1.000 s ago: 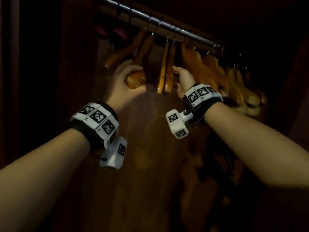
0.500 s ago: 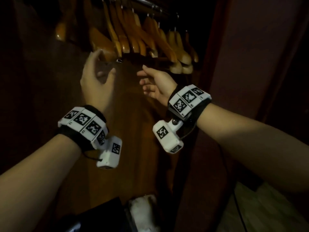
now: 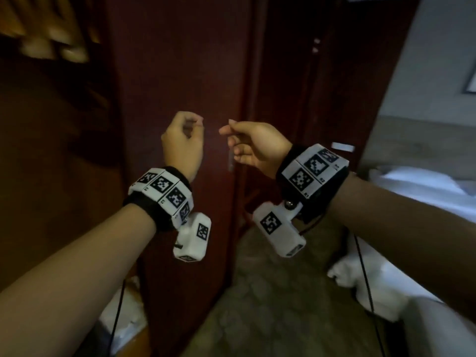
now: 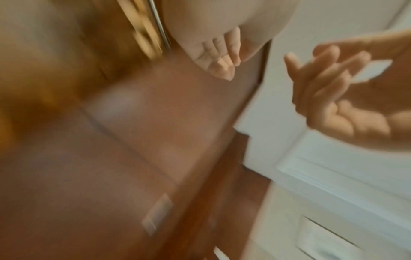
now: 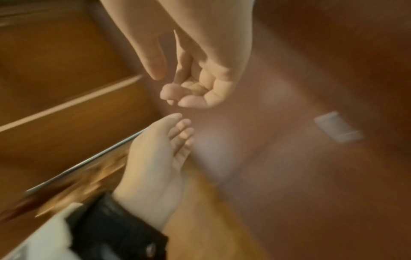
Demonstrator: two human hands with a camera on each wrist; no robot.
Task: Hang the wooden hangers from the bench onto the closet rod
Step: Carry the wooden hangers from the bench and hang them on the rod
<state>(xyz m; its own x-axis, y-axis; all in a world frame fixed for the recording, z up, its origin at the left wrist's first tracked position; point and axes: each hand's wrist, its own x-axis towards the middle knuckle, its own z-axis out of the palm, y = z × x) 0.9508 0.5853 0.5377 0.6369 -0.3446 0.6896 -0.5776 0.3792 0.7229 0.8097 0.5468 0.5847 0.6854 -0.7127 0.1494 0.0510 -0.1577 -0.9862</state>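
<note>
Head view: left hand [image 3: 184, 143] and right hand [image 3: 253, 145] loosely curled, empty; wooden hangers [image 3: 49, 34] (blurred) judged stiff, light; grip below the hook.

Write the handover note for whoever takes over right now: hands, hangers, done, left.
Left hand: empty, fingers loosely curled, raised before the dark closet door.
Right hand: empty, relaxed, beside the left.
Wooden hangers: a blurred row at the upper left edge of the head view, under the closet rod.
Done: neither hand carries a hanger.
Left: the bench is out of view; check it for remaining hangers.
</note>
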